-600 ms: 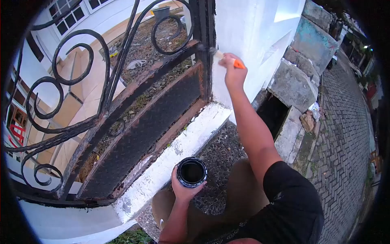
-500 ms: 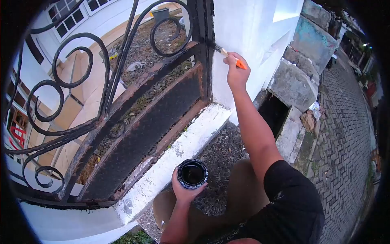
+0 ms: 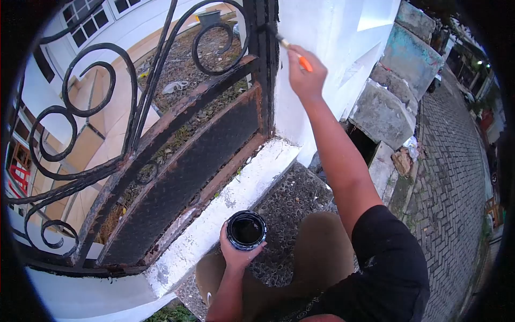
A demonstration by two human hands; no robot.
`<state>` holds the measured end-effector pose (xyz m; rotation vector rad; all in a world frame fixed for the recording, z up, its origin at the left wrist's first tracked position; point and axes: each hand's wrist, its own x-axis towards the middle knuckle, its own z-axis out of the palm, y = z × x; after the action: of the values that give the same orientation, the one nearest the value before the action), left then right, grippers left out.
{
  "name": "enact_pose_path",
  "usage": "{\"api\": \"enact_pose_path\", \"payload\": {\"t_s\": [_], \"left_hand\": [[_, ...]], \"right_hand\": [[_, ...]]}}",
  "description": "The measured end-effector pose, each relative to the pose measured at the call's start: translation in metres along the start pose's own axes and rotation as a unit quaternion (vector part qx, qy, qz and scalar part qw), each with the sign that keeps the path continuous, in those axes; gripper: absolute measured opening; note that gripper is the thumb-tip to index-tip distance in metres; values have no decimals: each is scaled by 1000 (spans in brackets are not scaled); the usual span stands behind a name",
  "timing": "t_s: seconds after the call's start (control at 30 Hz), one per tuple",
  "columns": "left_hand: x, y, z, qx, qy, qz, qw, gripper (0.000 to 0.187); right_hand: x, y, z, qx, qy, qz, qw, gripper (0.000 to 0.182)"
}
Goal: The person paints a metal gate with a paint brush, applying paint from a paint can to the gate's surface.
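- At ten o'clock you have the gate scrollwork (image 3: 112, 80), black bars curled into open loops.
- From eight o'clock towards twelve runs the gate's lower panel (image 3: 188, 185), dark across the middle, with rusty brown framing.
- Below it lies a white ledge (image 3: 225, 198), its surface chipped and stained.
- At six o'clock your left hand (image 3: 236, 256) has its fingers clamped around the lower side of the tin (image 3: 247, 246), thumb to the right. You hold it mouth-up in front of your knees, probably so nothing spills and the opening stays within reach. The tin is dark inside, its rim black with pale smears.
- At twelve o'clock stands the gate post (image 3: 263, 88), mostly black, with brown patches low down.
- Between twelve and one is the brush (image 3: 283, 41): orange handle, pale middle, dark bristles at the post's upper part. Blur hides exactly where they touch.
- At one o'clock your right hand (image 3: 308, 78) has its fingers closed on the brush handle. The grip from the wall side seems meant to keep your hand off the dark metal.
- Just right of the post is the white wall (image 3: 319, 27), smooth and bright.
- At two o'clock rest rough concrete blocks (image 3: 382, 115).
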<state>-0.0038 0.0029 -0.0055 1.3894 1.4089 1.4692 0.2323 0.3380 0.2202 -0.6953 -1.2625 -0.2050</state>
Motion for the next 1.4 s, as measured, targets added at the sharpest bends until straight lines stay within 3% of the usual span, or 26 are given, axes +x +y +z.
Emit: {"api": "enact_pose_path", "payload": {"t_s": [0.17, 0.27, 0.33, 0.4, 0.53, 0.6, 0.67, 0.77, 0.9, 0.97, 1.07, 1.17, 1.23, 1.33, 1.4], "left_hand": [[3, 7, 3, 31, -8, 23, 999, 121], [3, 4, 4, 48, -12, 36, 998, 119], [2, 5, 5, 62, -13, 33, 997, 118], [4, 10, 6, 54, -16, 28, 998, 117], [6, 5, 3, 50, -18, 39, 998, 118], [6, 1, 3, 21, -11, 37, 999, 118], [6, -1, 2, 36, -5, 45, 998, 117], [6, 3, 2, 50, 2, 48, 998, 117], [8, 10, 7, 32, -4, 22, 999, 116], [9, 17, 6, 49, -12, 30, 998, 116], [7, 20, 7, 45, -12, 27, 999, 114], [9, 19, 9, 29, -11, 23, 999, 111], [11, 21, 8, 39, -18, 25, 999, 109], [11, 23, 7, 27, -10, 26, 999, 106], [9, 18, 6, 30, -7, 38, 999, 108]], "right_hand": [[-44, 20, -19, -57, -85, 10, 995, 12], [-15, 3, -24, -47, -130, 7, 990, 14], [35, -18, -13, -162, -229, 68, 957, 26], [82, -10, 6, -172, -177, 6, 969, 33], [141, -31, 17, -125, -102, 25, 987, 32], [143, -29, 21, -83, -88, 30, 992, 35], [132, -17, 28, 45, 8, -32, 998, 25], [97, -12, 24, 80, 31, 10, 996, 21], [43, 1, 12, 51, -16, 83, 995, 17], [55, -3, 7, 32, -34, 64, 997, 19], [110, -29, 11, 82, 23, -28, 996, 21], [141, -21, 28, 96, 12, -33, 995, 21], [131, -16, 27, 36, -8, -34, 999, 21], [102, -6, 29, 66, -20, 64, 996, 22], [90, -4, 32, 91, -4, 81, 993, 21]]}}
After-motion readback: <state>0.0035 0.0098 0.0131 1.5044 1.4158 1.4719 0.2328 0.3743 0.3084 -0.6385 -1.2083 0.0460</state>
